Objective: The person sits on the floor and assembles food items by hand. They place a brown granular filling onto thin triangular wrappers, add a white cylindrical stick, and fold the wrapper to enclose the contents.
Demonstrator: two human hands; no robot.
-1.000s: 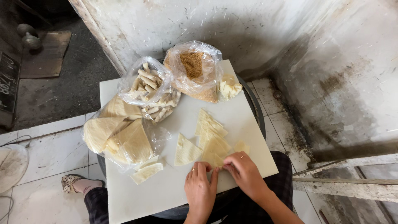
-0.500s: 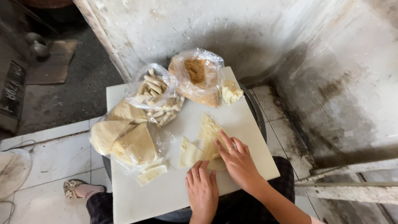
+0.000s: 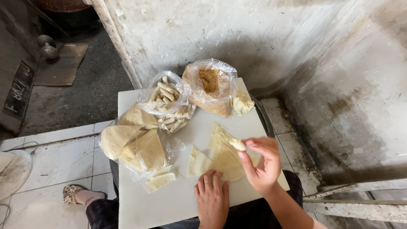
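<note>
Left of your left hand (image 3: 212, 199): two pale cut strips (image 3: 159, 181) on the white board (image 3: 169, 208). Up-left of it there's a clear bag of flat tan sheets (image 3: 135, 144). Beyond that is a bag of rolled sticks (image 3: 169, 101), touching the sheet bag. Above your right hand (image 3: 263, 165): a bag of brown crumb (image 3: 210, 87), with pale lumps (image 3: 241, 104) just beside it on the right. The stained grey wall (image 3: 275, 42) sits behind the board and to that hand's right. Far left of your left hand are white floor tiles (image 3: 55, 157), and a sandalled foot (image 3: 80, 196) is on them by the board's edge. At top left, well apart, are a dark plate (image 3: 19, 89) and a metal knob (image 3: 46, 46).
</note>
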